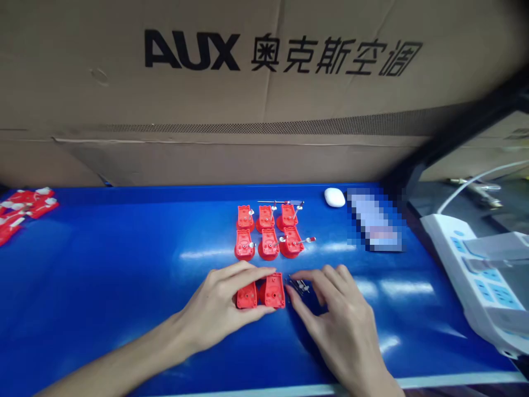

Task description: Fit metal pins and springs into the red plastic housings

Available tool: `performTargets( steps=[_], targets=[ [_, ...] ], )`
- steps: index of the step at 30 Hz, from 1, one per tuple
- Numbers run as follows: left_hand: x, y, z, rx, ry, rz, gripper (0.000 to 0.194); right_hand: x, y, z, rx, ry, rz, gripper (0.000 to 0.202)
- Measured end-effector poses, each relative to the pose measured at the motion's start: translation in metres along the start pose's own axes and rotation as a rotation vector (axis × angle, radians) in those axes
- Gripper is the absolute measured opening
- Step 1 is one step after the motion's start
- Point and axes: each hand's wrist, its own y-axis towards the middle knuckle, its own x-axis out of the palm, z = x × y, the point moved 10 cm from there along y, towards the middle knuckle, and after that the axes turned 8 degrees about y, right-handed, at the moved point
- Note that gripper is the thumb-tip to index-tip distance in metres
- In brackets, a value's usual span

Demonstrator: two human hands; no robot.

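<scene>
My left hand [227, 295] is closed round two red plastic housings standing side by side, a left housing [247, 296] and a right housing [274, 291], thumb in front and fingers behind. Just to their right, my right hand [334, 309] curls its thumb and index finger round a few small metal parts [301, 286] on the table; their exact kind is too small to tell. Behind the hands, several more red housings stand in two rows, including a front-row housing [269, 245] and a back-row housing [245, 218]. Thin metal pieces with white or red ends stick out of these.
A blue table [124, 264] lies beneath, backed by a cardboard box [206, 110]. Thin metal rods [281, 202], a white rounded case [334, 197] and a blurred-out flat object [378, 220] lie behind. Red and white parts [28, 207] lie far left; a white device [475, 281] is right.
</scene>
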Motion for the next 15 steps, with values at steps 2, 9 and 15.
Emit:
performTargets(
  steps=[2,9,15],
  targets=[
    [0.0002,0.0002,0.0003,0.002,-0.001,-0.004,0.058,-0.0013,0.0005,-0.0007,0.005,0.014,0.005,0.013],
    [-0.0002,-0.0001,0.0006,0.009,0.006,-0.001,0.059,0.0082,-0.0029,0.0034,-0.006,-0.048,-0.052,0.013],
    [0.0003,0.0006,0.0010,0.002,0.014,-0.004,0.058,0.0027,0.0003,0.0050,0.013,-0.036,-0.043,0.016]
  ],
)
